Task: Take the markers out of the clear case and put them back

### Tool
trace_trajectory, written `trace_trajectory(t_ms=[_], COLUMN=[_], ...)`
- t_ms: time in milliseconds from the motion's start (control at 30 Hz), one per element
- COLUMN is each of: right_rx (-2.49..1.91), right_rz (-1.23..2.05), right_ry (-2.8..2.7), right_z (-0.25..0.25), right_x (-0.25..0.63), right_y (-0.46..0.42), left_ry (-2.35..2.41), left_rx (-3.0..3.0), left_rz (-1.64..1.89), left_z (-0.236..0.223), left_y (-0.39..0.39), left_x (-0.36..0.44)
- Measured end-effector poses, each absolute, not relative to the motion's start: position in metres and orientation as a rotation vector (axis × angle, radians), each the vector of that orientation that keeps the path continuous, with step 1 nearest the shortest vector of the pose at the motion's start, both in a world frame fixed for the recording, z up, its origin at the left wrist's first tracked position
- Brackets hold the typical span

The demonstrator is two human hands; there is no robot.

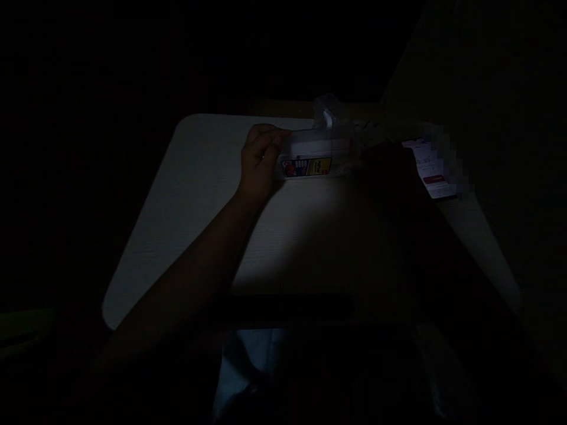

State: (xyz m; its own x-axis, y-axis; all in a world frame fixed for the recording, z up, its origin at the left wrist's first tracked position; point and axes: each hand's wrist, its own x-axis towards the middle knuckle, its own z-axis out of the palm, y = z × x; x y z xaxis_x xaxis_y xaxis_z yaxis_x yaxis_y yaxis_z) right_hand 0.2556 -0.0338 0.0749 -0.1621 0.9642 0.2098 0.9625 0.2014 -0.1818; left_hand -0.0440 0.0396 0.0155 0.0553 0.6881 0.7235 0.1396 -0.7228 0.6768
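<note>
A clear plastic box (316, 144) with a dark and yellow printed label on its front lies near the far side of the table. My left hand (261, 156) is closed around the box's left end, thumb and fingers pressed on it. At the box's right end is my right hand (385, 158), in deep shadow; its fingers are too dark to make out, and I cannot tell whether it touches the box. Just behind the box stands a transparent plastic piece (326, 112) with a bright highlight.
A lit phone (432, 168) lies on the right of the pale table (190, 195), beside my right hand. A dark slot (287, 306) runs along the table's near edge. Pale cloth (248, 366) shows below it. The surroundings are nearly black.
</note>
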Motion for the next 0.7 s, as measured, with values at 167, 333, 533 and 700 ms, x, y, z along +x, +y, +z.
trace_trajectory(t_ms=[167, 333, 533, 700], right_rx=[-1.695, -1.762, -1.823, -1.874], right_rz=[0.07, 0.068, 0.048, 0.145], right_ry=[-2.249, -2.293, -2.247, -2.254], right_z=[0.072, 0.079, 0.08, 0.08], right_x=[0.249, 0.251, 0.258, 0.249], right_y=[-0.033, -0.035, -0.038, -0.042], left_ry=[0.835, 0.858, 0.874, 0.864], left_rx=[1.928, 1.923, 1.918, 1.908], left_rz=[1.703, 1.681, 1.68, 1.701], left_z=[0.016, 0.018, 0.018, 0.02], left_y=[0.039, 0.037, 0.036, 0.034], left_x=[-0.044, -0.044, -0.043, -0.042])
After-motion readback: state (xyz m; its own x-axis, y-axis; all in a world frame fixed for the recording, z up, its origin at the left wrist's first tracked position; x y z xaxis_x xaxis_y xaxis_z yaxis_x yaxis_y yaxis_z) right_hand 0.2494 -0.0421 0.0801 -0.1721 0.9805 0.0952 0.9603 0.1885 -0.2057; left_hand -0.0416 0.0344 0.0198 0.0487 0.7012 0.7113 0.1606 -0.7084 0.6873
